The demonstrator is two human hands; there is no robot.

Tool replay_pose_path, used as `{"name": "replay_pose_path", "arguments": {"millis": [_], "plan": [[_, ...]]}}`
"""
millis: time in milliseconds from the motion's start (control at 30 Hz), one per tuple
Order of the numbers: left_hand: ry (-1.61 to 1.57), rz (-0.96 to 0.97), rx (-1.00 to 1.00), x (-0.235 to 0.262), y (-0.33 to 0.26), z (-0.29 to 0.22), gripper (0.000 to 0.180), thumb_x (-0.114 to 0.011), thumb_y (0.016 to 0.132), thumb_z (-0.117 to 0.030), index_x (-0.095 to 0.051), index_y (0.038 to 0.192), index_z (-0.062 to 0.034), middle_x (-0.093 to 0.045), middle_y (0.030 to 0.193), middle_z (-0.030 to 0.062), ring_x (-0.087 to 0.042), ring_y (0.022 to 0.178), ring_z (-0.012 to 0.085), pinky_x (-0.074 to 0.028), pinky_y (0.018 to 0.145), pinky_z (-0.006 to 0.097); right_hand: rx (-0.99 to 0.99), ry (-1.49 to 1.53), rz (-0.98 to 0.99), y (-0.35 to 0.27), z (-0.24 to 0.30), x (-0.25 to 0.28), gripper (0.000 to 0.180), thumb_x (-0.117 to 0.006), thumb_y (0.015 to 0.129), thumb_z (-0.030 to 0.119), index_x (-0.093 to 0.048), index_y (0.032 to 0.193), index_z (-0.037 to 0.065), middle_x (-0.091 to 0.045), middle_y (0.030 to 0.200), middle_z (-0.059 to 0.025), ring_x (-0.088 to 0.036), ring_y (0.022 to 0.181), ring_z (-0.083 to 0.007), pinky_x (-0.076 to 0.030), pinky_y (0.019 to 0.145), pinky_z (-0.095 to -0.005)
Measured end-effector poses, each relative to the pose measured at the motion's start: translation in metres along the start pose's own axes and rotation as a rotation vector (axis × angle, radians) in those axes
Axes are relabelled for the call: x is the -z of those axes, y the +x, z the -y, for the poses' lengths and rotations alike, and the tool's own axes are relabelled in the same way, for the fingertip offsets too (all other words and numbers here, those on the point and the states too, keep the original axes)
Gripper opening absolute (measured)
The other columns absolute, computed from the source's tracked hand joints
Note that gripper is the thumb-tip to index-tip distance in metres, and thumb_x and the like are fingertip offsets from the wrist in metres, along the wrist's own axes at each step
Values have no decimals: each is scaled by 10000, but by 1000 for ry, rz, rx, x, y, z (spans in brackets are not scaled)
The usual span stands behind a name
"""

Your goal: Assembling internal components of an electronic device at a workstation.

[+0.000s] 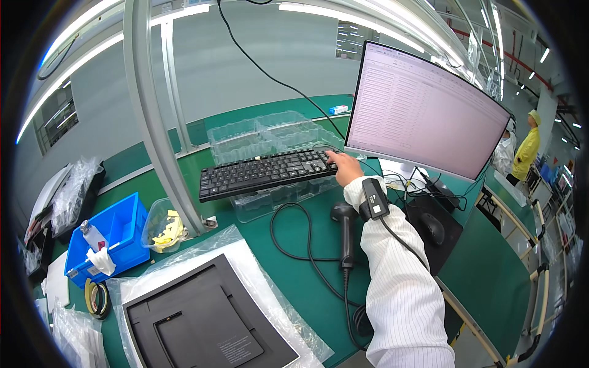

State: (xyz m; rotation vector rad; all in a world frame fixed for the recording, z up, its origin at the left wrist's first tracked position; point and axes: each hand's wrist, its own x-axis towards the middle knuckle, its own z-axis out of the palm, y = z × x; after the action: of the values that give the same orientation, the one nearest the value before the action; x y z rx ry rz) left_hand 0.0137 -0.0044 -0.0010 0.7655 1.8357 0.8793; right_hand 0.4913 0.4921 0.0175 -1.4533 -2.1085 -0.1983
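Note:
My right hand reaches out to the right end of a black keyboard and its fingers press on the keys. The arm wears a white striped sleeve with a black wrist device and a cable. The keyboard rests on stacked clear plastic trays. A black handheld barcode scanner lies on the green table just under that wrist, its cord looping left. A monitor with a pale spreadsheet stands right of the keyboard. My left hand is not in view.
A black flat device on a clear plastic bag lies at the front. A blue bin, a tape roll and a clear tub of yellow pieces sit left. A metal post rises left. A mouse lies right; a person in yellow stands far right.

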Motion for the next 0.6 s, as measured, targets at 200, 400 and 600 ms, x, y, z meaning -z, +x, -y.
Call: {"name": "replay_pose_path", "arguments": {"millis": [200,400,600], "plan": [[34,-37,14,-3,-2,-2,146,-559,800,-166,-498,694,-86,-349,555,-77,-306,479,42,-222,425,218,-21,-56,24,-2,8,2,543,-412,651,-95,-465,1142,130,-560,973,-40,-483,994,-236,-333,878,-366],[16,-9,-12,-1,-2,-1,157,-560,799,-158,-484,676,-96,-346,549,-79,-308,471,39,-219,419,218,-33,-40,8,-4,8,2,537,-414,649,-93,-468,1135,130,-563,965,-34,-484,991,-237,-337,871,-360],[11,-42,15,0,0,3,131,-560,797,-152,-501,698,-90,-360,555,-77,-318,477,38,-229,425,211,6,-12,-56,-3,0,-3,522,-426,641,-94,-479,1110,128,-569,958,-30,-492,978,-232,-352,857,-361]]}}
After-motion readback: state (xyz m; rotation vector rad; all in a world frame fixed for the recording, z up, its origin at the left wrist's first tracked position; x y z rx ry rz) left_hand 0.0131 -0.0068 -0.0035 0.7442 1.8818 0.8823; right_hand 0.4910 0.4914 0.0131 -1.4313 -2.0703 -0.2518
